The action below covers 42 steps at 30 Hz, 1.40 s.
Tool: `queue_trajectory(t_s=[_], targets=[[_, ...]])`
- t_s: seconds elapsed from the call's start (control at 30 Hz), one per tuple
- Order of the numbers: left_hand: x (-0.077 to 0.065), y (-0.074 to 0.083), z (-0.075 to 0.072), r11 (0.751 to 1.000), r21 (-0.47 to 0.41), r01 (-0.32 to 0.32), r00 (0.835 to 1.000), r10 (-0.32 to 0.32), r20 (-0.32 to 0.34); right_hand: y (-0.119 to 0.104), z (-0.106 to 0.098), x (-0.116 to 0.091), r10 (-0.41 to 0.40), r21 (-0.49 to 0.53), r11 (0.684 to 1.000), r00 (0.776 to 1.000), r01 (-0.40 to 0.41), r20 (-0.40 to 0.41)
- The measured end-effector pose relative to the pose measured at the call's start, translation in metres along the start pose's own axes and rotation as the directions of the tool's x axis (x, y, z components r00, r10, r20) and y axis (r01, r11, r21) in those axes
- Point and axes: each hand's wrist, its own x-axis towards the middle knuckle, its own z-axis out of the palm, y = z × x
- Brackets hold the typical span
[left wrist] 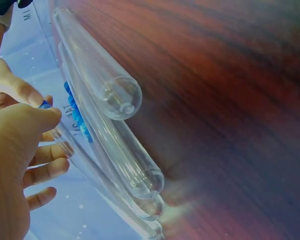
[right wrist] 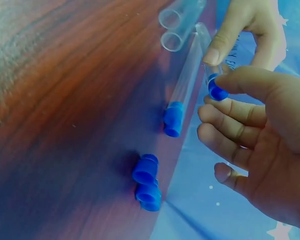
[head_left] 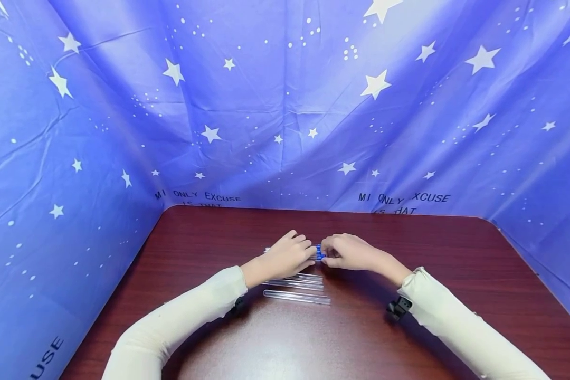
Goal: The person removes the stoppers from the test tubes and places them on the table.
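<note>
My left hand (head_left: 290,256) grips a clear test tube (right wrist: 204,37) close to its mouth. In the right wrist view, a blue cap (right wrist: 218,93) sits at the mouth of that tube, pinched between the thumb and index finger of my right hand (right wrist: 260,125). The other right fingers are loosely bent. Beside the held tube lies another tube (right wrist: 187,75) with a blue cap (right wrist: 173,120) on its end. Several loose blue caps (right wrist: 145,170) rest on the table near my right hand.
Uncapped test tubes (head_left: 296,297) lie side by side on the dark red wooden table (head_left: 247,338), nearer to me than my hands. Their open mouths (right wrist: 172,41) face right in the head view. A blue star-patterned curtain (head_left: 285,105) surrounds the table's back and sides.
</note>
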Motion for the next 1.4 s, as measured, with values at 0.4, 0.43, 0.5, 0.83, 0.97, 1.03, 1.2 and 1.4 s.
queue_trajectory(t_s=[0.4,0.43,0.5,0.83,0.97,1.03,1.2,1.4], targets=[[-0.001,-0.003,-0.009,0.999,0.047,-0.02,0.986,0.027,-0.162,0.007,-0.016,-0.004,-0.014,0.258,0.966,1.0,0.006,0.028],[0.0,-0.004,-0.01,0.998,0.054,-0.024,0.983,0.033,-0.178,0.007,-0.018,-0.005,-0.019,0.272,0.962,0.999,0.01,0.031],[0.0,-0.005,-0.013,0.997,0.073,-0.03,0.978,0.044,-0.205,0.007,-0.021,-0.005,-0.023,0.286,0.958,0.999,0.01,0.039],[0.004,-0.014,-0.021,0.983,0.172,-0.056,0.938,0.111,-0.327,0.002,-0.039,-0.005,-0.051,0.303,0.953,0.995,0.022,0.088],[0.006,-0.014,-0.024,0.979,0.19,-0.074,0.93,0.136,-0.343,0.002,-0.044,-0.007,-0.064,0.291,0.956,0.992,0.031,0.107],[0.006,-0.013,-0.026,0.977,0.195,-0.082,0.929,0.145,-0.34,0.002,-0.045,-0.007,-0.077,0.292,0.956,0.991,0.041,0.114],[0.007,-0.013,-0.029,0.974,0.205,-0.091,0.931,0.156,-0.33,0.003,-0.047,-0.008,-0.104,0.304,0.951,0.986,0.06,0.13],[0.008,-0.012,-0.03,0.973,0.212,-0.089,0.928,0.158,-0.337,0.003,-0.046,-0.009,-0.108,0.303,0.951,0.985,0.062,0.137]])
